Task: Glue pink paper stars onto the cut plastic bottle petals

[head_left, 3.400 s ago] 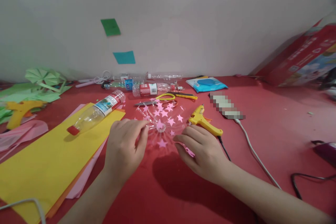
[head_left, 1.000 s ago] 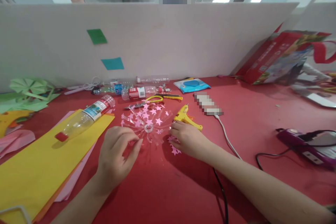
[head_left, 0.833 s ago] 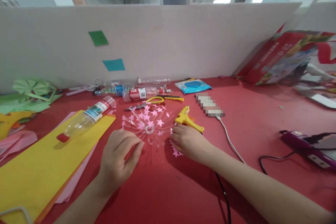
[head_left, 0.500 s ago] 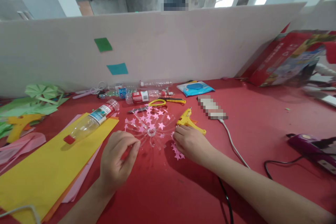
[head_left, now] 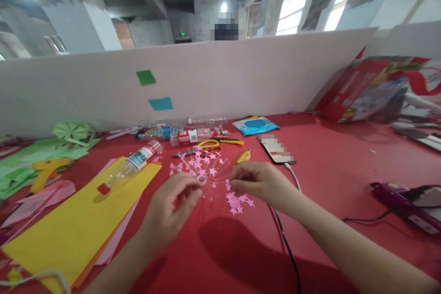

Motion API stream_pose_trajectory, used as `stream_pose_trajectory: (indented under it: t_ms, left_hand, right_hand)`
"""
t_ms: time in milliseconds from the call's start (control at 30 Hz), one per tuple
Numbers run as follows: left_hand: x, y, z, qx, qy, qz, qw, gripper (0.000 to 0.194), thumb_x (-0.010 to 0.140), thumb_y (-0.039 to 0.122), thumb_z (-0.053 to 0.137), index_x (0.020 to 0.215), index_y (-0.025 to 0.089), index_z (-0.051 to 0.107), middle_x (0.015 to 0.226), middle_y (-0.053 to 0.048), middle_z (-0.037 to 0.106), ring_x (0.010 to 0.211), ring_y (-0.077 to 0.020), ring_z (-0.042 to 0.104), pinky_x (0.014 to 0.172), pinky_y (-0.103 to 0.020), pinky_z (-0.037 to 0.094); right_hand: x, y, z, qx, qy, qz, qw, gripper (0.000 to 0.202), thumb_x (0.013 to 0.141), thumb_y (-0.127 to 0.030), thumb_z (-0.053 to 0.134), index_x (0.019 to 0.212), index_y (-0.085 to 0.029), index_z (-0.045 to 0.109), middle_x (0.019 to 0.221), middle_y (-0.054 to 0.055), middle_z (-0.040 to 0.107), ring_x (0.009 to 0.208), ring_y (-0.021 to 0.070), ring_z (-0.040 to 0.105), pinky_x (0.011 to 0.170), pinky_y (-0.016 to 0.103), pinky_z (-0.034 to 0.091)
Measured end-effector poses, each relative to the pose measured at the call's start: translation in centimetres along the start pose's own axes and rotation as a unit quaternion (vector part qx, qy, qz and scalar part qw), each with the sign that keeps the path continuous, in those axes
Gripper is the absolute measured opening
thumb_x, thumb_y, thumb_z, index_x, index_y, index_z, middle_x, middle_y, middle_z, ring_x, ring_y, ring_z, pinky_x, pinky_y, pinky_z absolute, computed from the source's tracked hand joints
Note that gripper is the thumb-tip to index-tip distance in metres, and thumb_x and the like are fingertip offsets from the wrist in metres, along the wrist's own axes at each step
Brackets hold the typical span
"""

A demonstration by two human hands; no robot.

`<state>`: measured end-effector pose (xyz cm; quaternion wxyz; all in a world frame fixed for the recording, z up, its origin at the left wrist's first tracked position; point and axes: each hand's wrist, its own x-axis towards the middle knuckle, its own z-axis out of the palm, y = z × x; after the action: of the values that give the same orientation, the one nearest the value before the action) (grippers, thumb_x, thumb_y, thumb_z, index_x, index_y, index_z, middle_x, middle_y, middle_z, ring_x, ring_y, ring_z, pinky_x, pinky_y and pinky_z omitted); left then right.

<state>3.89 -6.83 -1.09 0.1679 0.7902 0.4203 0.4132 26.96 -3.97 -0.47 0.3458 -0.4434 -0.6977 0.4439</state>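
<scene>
My left hand is over the near left side of a clear plastic piece cut into thin strips with pink stars on them. Its thumb and fingers are bent toward each other; what they hold, if anything, is too small to name. My right hand hovers above a small heap of pink paper stars, fingertips pinched together, their contents hard to make out. Just behind it lies a yellow glue gun, partly hidden by the hand. Scissors with yellow handles rest behind the starred plastic.
A clear bottle lies on yellow sheets at left, near a second yellow glue gun. Plastic bottles, a blue wipes pack and a phone with a cable lie behind. A purple power strip is at right.
The view has tilted up. My left hand has moved right, closer to the middle of the starred plastic. My right hand has left the glue gun's side and is now over the star heap.
</scene>
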Motion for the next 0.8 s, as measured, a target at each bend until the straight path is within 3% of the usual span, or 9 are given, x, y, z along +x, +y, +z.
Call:
stream_pose_trajectory:
  t_ms: [100,267,367,433,500,567,667,800]
  left_hand:
    - [0.0,1.0,1.2,-0.059,-0.078,-0.055,0.994,0.008,0.086,0.024,0.053,0.085,0.022,0.06,0.081,0.001,0.06,0.072,-0.0124,0.055,0.066,-0.025,0.045]
    - [-0.4,1.0,2.2,-0.103,-0.068,-0.073,0.99,0.017,0.086,0.019,0.047,0.071,0.021,0.056,0.071,0.001,0.056,0.068,-0.0136,0.052,0.065,-0.027,0.042]
    - [-0.6,0.6,1.4,-0.102,-0.03,-0.077,0.991,0.016,0.084,0.02,0.05,0.069,0.021,0.055,0.071,0.001,0.054,0.069,-0.0142,0.051,0.066,-0.028,0.041]
    - [-0.3,-0.1,0.4,-0.115,0.063,-0.099,0.986,0.012,0.08,0.022,0.056,0.068,0.022,0.059,0.082,0.0,0.057,0.082,-0.0157,0.053,0.077,-0.029,0.041]
    - [0.4,-1.2,-0.6,-0.157,0.215,-0.175,0.948,0.007,0.072,0.023,0.066,0.066,0.022,0.064,0.105,0.0,0.057,0.107,-0.0177,0.048,0.092,-0.028,0.036]
    - [1.2,-2.5,-1.1,-0.313,0.288,-0.302,0.853,0.006,0.065,0.019,0.07,0.065,0.022,0.065,0.109,0.002,0.057,0.115,-0.0154,0.045,0.089,-0.022,0.037]
    - [2.3,-3.9,-0.8,-0.399,0.252,-0.362,0.804,0.013,0.062,0.018,0.071,0.073,0.021,0.065,0.09,0.001,0.062,0.089,-0.0145,0.057,0.066,-0.022,0.044]
    - [3.1,-4.1,0.6,-0.475,0.22,-0.392,0.756,0.01,0.065,0.012,0.064,0.073,0.017,0.061,0.077,0.0,0.062,0.067,-0.0127,0.059,0.056,-0.025,0.049]
  right_hand:
    - [-0.3,-1.4,2.0,0.049,-0.042,0.016,0.998,0.004,0.074,-0.019,0.06,0.07,-0.019,0.059,0.06,-0.003,0.062,0.056,0.011,0.06,0.056,0.022,0.047]
    - [-0.6,-1.6,4.3,0.021,-0.031,0.002,0.999,0.007,0.076,-0.015,0.056,0.07,-0.018,0.059,0.06,-0.003,0.06,0.056,0.0105,0.058,0.053,0.021,0.044]
    - [-0.4,-1.2,3.8,-0.056,-0.008,-0.038,0.998,0.013,0.081,-0.021,0.053,0.073,-0.018,0.062,0.064,-0.001,0.063,0.057,0.0113,0.057,0.055,0.022,0.042]
    - [0.3,-0.7,2.6,-0.138,0.064,-0.061,0.987,0.014,0.084,-0.027,0.052,0.082,-0.019,0.064,0.076,0.002,0.066,0.063,0.013,0.057,0.06,0.025,0.043]
    - [1.5,0.1,1.3,-0.183,0.135,-0.04,0.973,0.019,0.082,-0.03,0.056,0.096,-0.019,0.062,0.099,0.006,0.066,0.071,0.0149,0.059,0.068,0.029,0.045]
    - [3.0,1.0,0.4,-0.135,0.147,0.042,0.979,0.038,0.079,-0.034,0.063,0.113,-0.02,0.054,0.127,0.01,0.054,0.08,0.0158,0.061,0.074,0.031,0.047]
    - [5.0,2.1,0.5,-0.082,0.096,0.109,0.986,0.051,0.081,-0.039,0.062,0.124,-0.02,0.043,0.125,0.013,0.055,0.068,0.015,0.065,0.059,0.029,0.051]
    - [6.5,2.5,2.1,-0.006,0.026,0.152,0.988,0.039,0.085,-0.032,0.057,0.119,-0.02,0.043,0.096,0.006,0.066,0.058,0.0153,0.067,0.047,0.025,0.052]
